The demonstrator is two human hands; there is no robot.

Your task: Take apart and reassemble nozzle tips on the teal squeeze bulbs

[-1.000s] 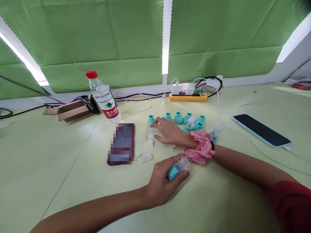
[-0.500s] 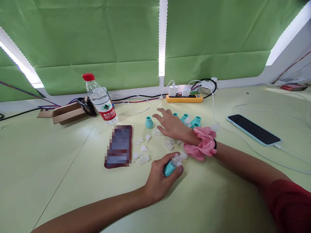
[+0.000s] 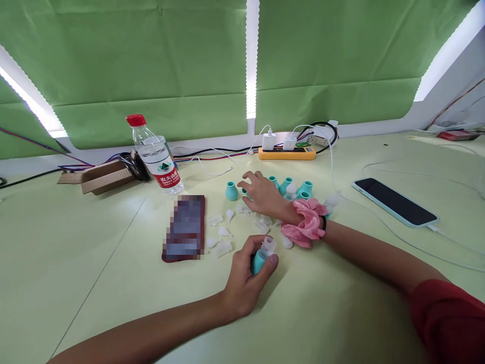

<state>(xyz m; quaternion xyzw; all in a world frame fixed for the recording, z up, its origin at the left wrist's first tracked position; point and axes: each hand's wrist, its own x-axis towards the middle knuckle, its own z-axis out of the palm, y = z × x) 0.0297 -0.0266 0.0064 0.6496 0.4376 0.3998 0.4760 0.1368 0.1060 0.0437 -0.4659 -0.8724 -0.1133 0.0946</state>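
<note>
My left hand (image 3: 240,283) is closed around a teal bulb (image 3: 259,261), its opening turned up and away. A clear plastic fitting (image 3: 269,245) sits at the bulb's mouth, between thumb and forefinger. Farther back, my right hand (image 3: 265,194) reaches left with its fingers apart and slightly curled. Under those fingers a second teal bulb is mostly hidden; I cannot tell whether they touch it. Just left of them stands another teal bulb (image 3: 231,191). Clear and white plastic pieces (image 3: 223,247) lie scattered between the hands and the dark phone.
Several teal bulbs (image 3: 305,189) stand behind my right wrist, which wears a pink scrunchie (image 3: 306,222). A red-edged phone (image 3: 185,227) lies left, a charging phone (image 3: 394,202) right. Behind are a water bottle (image 3: 159,162), a cardboard box (image 3: 108,177) and a yellow power strip (image 3: 287,153).
My right hand has shifted slightly left, its fingers curling more over a teal bulb. My left hand has moved a little left, and the held bulb's fitting points more upward.
</note>
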